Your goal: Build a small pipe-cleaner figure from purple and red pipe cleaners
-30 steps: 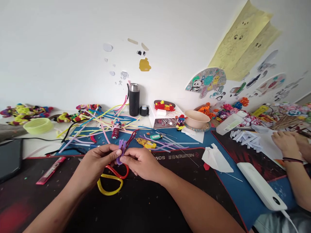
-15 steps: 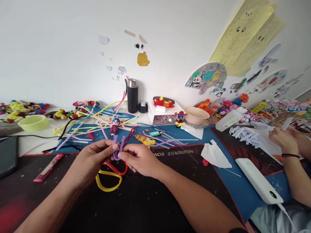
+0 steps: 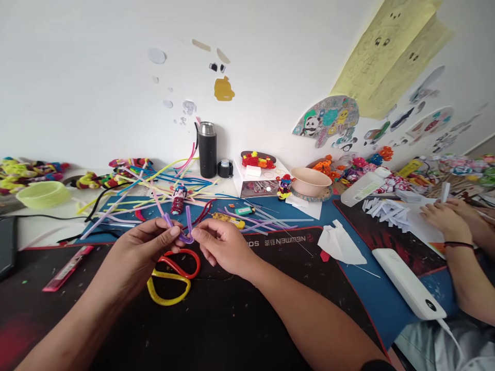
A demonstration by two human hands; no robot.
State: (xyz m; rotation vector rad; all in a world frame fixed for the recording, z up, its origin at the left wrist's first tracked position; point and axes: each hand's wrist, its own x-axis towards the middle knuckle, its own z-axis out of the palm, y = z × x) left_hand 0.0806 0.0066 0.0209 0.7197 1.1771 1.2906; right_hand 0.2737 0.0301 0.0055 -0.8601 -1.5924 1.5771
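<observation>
A bent purple pipe cleaner (image 3: 188, 222) is pinched between my two hands, its ends pointing up. My left hand (image 3: 157, 245) grips one side between thumb and fingers. With thumb and forefinger, my right hand (image 3: 216, 242) holds the other side. Below them on the dark mat lie scissors with red and yellow handles (image 3: 170, 296); their blades are hidden by my left hand. Just behind my hands stands a small red doll figure (image 3: 179, 200) made of fuzzy wire. A yellow hot glue gun (image 3: 230, 220) and a green lighter (image 3: 244, 211) lie to its right.
Loose coloured pipe cleaners (image 3: 131, 198) spread behind my left hand. A black thermos (image 3: 208, 152) stands by the wall, with a beige bowl (image 3: 311, 183) further right. A white power bank (image 3: 410, 283) lies between me and a co-worker's hands (image 3: 448, 219). A pink packet (image 3: 68, 268) is at left.
The purple pipe cleaner's two sides are spread wider apart, into more of a V. My left hand has tilted its side leftward. The whole view has shifted slightly.
</observation>
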